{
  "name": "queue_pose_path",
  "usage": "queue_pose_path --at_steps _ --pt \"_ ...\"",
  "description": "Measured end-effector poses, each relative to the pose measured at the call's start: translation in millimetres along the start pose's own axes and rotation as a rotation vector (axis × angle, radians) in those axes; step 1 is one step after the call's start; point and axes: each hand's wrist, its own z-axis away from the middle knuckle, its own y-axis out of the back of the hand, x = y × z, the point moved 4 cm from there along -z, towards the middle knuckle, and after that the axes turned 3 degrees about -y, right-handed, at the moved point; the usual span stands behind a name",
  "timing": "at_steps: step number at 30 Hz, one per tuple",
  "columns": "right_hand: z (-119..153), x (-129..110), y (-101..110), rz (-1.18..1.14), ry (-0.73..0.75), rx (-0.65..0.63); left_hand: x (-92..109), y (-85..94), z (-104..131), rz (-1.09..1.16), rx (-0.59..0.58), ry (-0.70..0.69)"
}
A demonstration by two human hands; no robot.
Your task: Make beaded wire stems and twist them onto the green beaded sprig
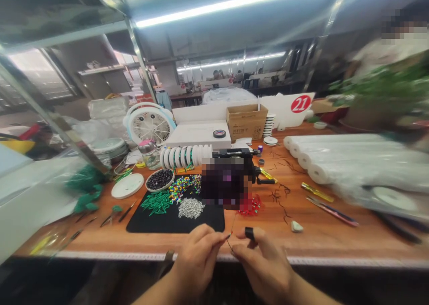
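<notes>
Above the table's (pixel 150 240) front edge, I see a thin dark cord (pixel 229 244) strung between both hands. The left hand (pixel 200 253) pinches it; the right hand's (pixel 268 258) fingers curl at its lower end, their grip too hidden to tell. Pixelation masks a black device (pixel 236 152). Beyond, the carton's (pixel 246 122) print is illegible; a white sign (pixel 284 111) reads "21".

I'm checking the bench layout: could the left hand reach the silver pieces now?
Probably yes: the silver pieces lie on the black mat just beyond the left hand, nothing standing between, though its fingers seem to pinch a thin strand.
</notes>
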Motion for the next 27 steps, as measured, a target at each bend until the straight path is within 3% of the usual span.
queue_pose_path --at_steps 7,11,12,14,17,19,23,27 --pt "-6 -10 -5 -0.078 0.119 0.06 -19 -3.8 23 -0.067 -0.067 -0.163" --pt "1 -4 -10 -0.089 0.093 0.079 -11 0.8 18 -0.033 -0.035 -0.267" --pt "3 -2 -11 -0.08 0.064 0.092 -8 2.7 13 -0.015 -0.009 -0.223" --pt "6 1 -11 -0.056 0.026 0.118 -5 5.2 1 0.041 0.017 0.01" --pt "4 2 -9 -0.027 0.058 0.099 -6 3.8 -10 0.21 -0.042 0.443" --pt "-1 0 -7 -0.012 0.098 0.049 -5 2.7 -13 0.311 -0.081 0.578" --pt "-21 -2 -5 -0.045 0.078 -0.027 -5 4.1 -17 0.329 -0.105 0.586" --pt "-42 1 -4 -0.202 -0.081 -0.069 -5 4.7 -23 0.25 -0.117 0.514"
